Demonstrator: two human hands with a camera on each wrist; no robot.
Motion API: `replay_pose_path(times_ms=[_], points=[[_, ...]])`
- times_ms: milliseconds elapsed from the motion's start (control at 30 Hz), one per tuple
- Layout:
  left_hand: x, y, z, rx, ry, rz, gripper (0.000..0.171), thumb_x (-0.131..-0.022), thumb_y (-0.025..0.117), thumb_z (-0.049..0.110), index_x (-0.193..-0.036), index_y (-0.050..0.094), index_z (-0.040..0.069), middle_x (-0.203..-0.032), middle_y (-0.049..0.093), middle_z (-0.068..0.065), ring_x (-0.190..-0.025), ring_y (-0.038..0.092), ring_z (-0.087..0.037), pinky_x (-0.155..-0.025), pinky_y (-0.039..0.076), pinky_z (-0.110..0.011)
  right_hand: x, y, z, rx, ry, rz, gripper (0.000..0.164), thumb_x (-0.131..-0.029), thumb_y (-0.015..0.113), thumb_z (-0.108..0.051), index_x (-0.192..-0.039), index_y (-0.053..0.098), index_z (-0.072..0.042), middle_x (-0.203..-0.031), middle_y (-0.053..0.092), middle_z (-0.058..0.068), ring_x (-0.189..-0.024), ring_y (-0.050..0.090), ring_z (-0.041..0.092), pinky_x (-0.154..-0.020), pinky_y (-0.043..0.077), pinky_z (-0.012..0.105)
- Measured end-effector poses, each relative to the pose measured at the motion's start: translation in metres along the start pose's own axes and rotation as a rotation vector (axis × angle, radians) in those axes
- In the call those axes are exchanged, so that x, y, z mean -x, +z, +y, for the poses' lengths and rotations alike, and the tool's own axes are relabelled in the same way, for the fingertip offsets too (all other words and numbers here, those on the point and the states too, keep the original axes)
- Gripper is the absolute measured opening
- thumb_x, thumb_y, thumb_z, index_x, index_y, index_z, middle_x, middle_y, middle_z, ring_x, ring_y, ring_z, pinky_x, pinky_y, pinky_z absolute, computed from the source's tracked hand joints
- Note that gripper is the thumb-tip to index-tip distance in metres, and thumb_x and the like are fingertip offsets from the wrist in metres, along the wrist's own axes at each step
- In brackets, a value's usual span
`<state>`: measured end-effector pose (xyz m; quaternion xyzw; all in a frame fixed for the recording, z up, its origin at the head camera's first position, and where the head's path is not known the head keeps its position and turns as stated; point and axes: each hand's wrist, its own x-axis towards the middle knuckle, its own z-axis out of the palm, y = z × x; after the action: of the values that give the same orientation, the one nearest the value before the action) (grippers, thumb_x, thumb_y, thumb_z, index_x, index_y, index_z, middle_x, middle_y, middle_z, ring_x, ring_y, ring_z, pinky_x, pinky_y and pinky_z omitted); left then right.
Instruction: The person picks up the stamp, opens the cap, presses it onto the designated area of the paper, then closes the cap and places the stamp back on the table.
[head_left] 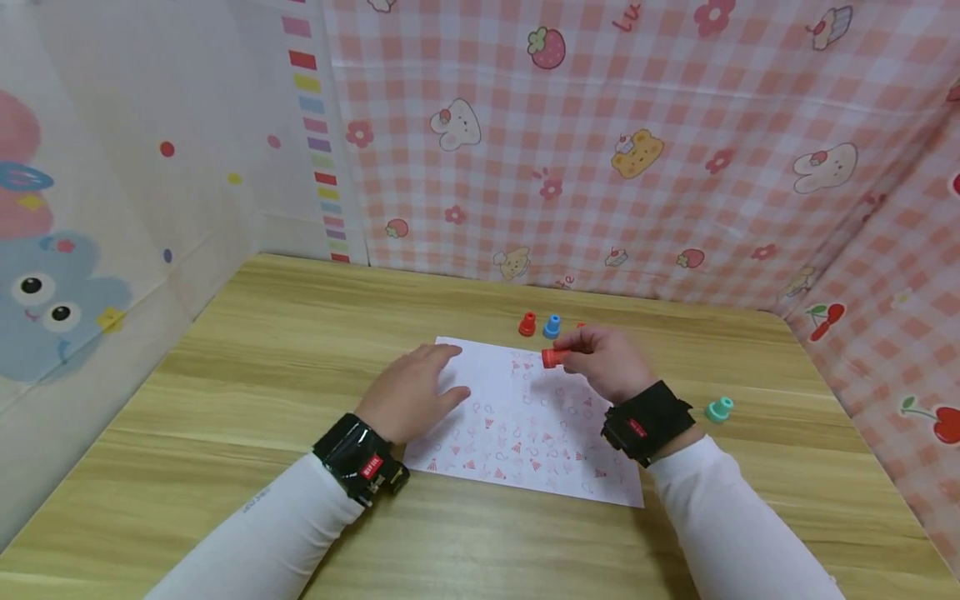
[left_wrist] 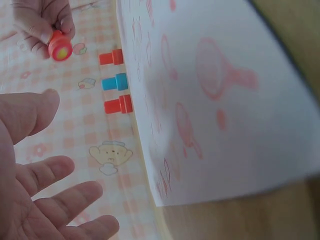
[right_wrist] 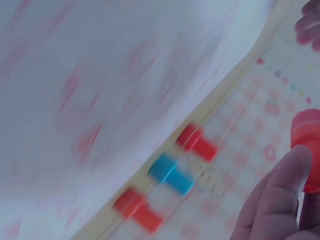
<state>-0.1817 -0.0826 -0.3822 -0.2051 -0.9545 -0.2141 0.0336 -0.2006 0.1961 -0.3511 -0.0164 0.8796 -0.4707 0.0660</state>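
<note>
My right hand (head_left: 611, 365) pinches a red toy stamp (head_left: 551, 358) between thumb and fingers, tilted just above the upper part of a white sheet of paper (head_left: 480, 375). Its round face, with a yellowish centre, shows in the left wrist view (left_wrist: 61, 52). Small red and pink printed marks are scattered over the paper, mostly on its lower and right parts. My left hand (head_left: 411, 396) is at the sheet's left side, fingers spread and holding nothing. Whether it touches the paper is hard to tell.
Behind the paper stand a red stamp (head_left: 528, 324), a blue stamp (head_left: 552, 326) and another red stamp (right_wrist: 138, 209), partly hidden by my hand in the head view. A green stamp (head_left: 719, 410) stands right of my right wrist. Patterned cloth (head_left: 487, 192) hangs around the wooden table (head_left: 285, 333).
</note>
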Motion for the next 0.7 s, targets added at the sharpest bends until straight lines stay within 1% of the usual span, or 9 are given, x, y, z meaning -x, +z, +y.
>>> replay_pose_path(times_ms=[67,133,267,333,400,500,633,700], points=[[0.0,0.0,0.002,0.013,0.005,0.009,0.058,-0.086,0.064,0.045,-0.134,0.049,0.015,-0.132,0.052,-0.004,-0.122,0.041,-0.02,-0.1,0.037,-0.046,0.002,0.009,-0.003,-0.063,-0.007,-0.006,0.014,-0.09,0.063,-0.013,-0.102,0.067,-0.007,-0.097,0.066,0.012,-0.082,0.058,0.028,-0.081,0.048,0.048],[0.0,0.0,0.003,0.026,0.009,0.015,0.058,-0.086,0.064,0.044,-0.133,0.05,0.015,-0.132,0.052,-0.003,-0.122,0.041,-0.02,-0.1,0.038,-0.045,0.003,0.017,-0.006,-0.122,-0.004,-0.008,0.014,-0.09,0.062,-0.012,-0.102,0.066,-0.006,-0.098,0.066,0.014,-0.081,0.059,0.027,-0.081,0.05,0.047],[0.0,0.001,0.005,0.036,0.021,0.026,0.057,-0.086,0.064,0.044,-0.133,0.051,0.015,-0.132,0.053,-0.002,-0.122,0.041,-0.017,-0.099,0.039,-0.043,0.005,0.031,-0.008,-0.228,0.0,-0.022,0.014,-0.091,0.061,-0.01,-0.103,0.065,-0.003,-0.099,0.063,0.022,-0.077,0.059,0.027,-0.072,0.055,0.036],[0.0,0.001,0.006,0.042,0.035,0.034,0.055,-0.087,0.064,0.043,-0.133,0.051,0.015,-0.131,0.053,-0.002,-0.121,0.043,-0.016,-0.099,0.04,-0.041,0.007,0.037,-0.01,-0.273,-0.002,-0.034,0.014,-0.091,0.061,-0.009,-0.103,0.065,-0.002,-0.098,0.063,0.024,-0.074,0.06,0.026,-0.068,0.056,0.032],[-0.001,0.002,0.006,0.043,0.051,0.04,0.055,-0.087,0.063,0.043,-0.133,0.051,0.015,-0.131,0.053,-0.001,-0.12,0.043,-0.013,-0.099,0.04,-0.039,0.011,0.042,-0.014,-0.31,-0.005,-0.048,0.015,-0.091,0.061,-0.008,-0.103,0.065,0.0,-0.097,0.063,0.022,-0.074,0.061,0.027,-0.068,0.056,0.031],[0.0,0.003,0.008,0.064,0.077,0.039,0.054,-0.088,0.063,0.042,-0.133,0.051,0.015,-0.131,0.054,0.0,-0.12,0.043,-0.012,-0.099,0.039,-0.039,0.015,0.049,-0.016,-0.376,-0.032,-0.064,0.015,-0.089,0.062,-0.005,-0.102,0.064,0.002,-0.095,0.064,0.017,-0.08,0.061,0.032,-0.069,0.055,0.03],[0.002,0.004,0.014,0.102,0.088,0.026,0.053,-0.087,0.063,0.042,-0.133,0.052,0.018,-0.13,0.055,0.003,-0.118,0.043,-0.008,-0.098,0.041,-0.038,0.017,0.058,-0.016,-0.416,-0.075,-0.087,0.016,-0.085,0.065,-0.002,-0.101,0.065,0.002,-0.096,0.064,0.016,-0.081,0.061,0.034,-0.071,0.055,0.03],[0.003,0.004,0.018,0.125,0.093,0.019,0.052,-0.088,0.064,0.042,-0.133,0.052,0.018,-0.13,0.055,0.004,-0.117,0.044,-0.006,-0.097,0.042,-0.038,0.02,0.06,-0.018,-0.411,-0.077,-0.086,0.017,-0.084,0.066,-0.003,-0.1,0.066,0.0,-0.095,0.064,0.015,-0.078,0.061,0.031,-0.071,0.054,0.031]])
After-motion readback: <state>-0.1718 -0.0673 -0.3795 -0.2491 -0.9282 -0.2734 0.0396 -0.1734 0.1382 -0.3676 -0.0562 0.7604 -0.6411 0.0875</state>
